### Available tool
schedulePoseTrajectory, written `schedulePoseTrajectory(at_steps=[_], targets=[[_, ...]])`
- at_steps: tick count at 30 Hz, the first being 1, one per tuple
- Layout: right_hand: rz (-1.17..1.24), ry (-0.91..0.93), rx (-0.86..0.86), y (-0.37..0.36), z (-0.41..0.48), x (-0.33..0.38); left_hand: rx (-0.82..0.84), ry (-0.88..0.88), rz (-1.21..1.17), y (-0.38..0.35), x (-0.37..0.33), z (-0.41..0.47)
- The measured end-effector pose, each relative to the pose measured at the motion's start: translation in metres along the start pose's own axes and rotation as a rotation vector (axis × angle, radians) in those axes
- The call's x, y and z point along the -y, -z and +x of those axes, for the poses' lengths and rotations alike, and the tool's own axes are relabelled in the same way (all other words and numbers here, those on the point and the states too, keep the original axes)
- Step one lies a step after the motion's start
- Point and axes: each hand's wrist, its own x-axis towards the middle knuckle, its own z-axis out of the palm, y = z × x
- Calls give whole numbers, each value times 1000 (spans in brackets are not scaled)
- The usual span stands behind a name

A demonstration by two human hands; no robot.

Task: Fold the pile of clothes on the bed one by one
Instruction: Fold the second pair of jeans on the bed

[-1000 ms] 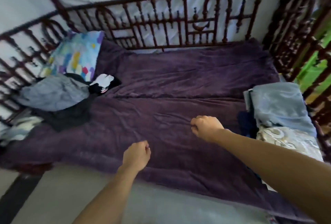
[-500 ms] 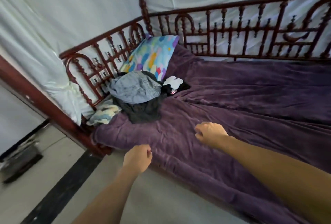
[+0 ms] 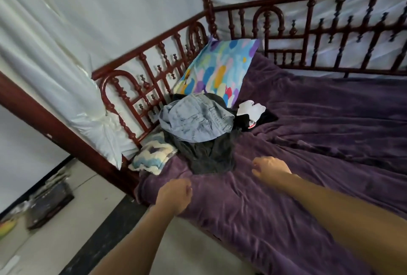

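Observation:
A pile of unfolded clothes lies at the left end of the bed: pale denim jeans (image 3: 196, 118) on top, a dark grey garment (image 3: 209, 153) under them, a black and white piece (image 3: 253, 110) to the right, a cream and blue patterned cloth (image 3: 152, 157) at the bed's edge. My left hand (image 3: 175, 194) hovers over the bed's front edge, fingers curled, holding nothing. My right hand (image 3: 269, 168) is a loose fist above the purple blanket (image 3: 308, 164), just right of the dark garment and apart from it.
A colourful pillow (image 3: 220, 70) leans on the dark red wooden railing (image 3: 141, 89) behind the pile. White netting (image 3: 66, 54) hangs outside the railing. A dark box (image 3: 49, 204) sits on the tiled floor at the left.
The view has swung left and moved closer, so the pile sits near both hands and the folded stack at the right is out of sight. Both hands stay curled and hold nothing.

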Motion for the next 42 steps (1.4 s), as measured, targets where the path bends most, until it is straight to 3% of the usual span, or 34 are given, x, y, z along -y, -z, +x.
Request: schedulePoseTrajectory(at_steps=[9,16,24,29,32,35,40,42], targets=[[14,-77,93,0,132,33,31,-27,-25,27,61,136],[113,-177,61,-1,236,71,115,-84,-24,33,127,272],[163,-238,102,5,440,152,155,-210,-15,44,220,464],[209,-217,-14,-3,577,210,288,-261,-15,12,260,512],[40,-167,23,-16,633,226,292,-323,21,-5,275,521],[-69,-182,163,-37,639,216,277,-325,-84,-6,279,532],[100,-259,-131,-61,552,174,-47,-335,-27,18,252,562],[171,-322,-166,-68,498,158,-149,-380,-40,26,228,574]])
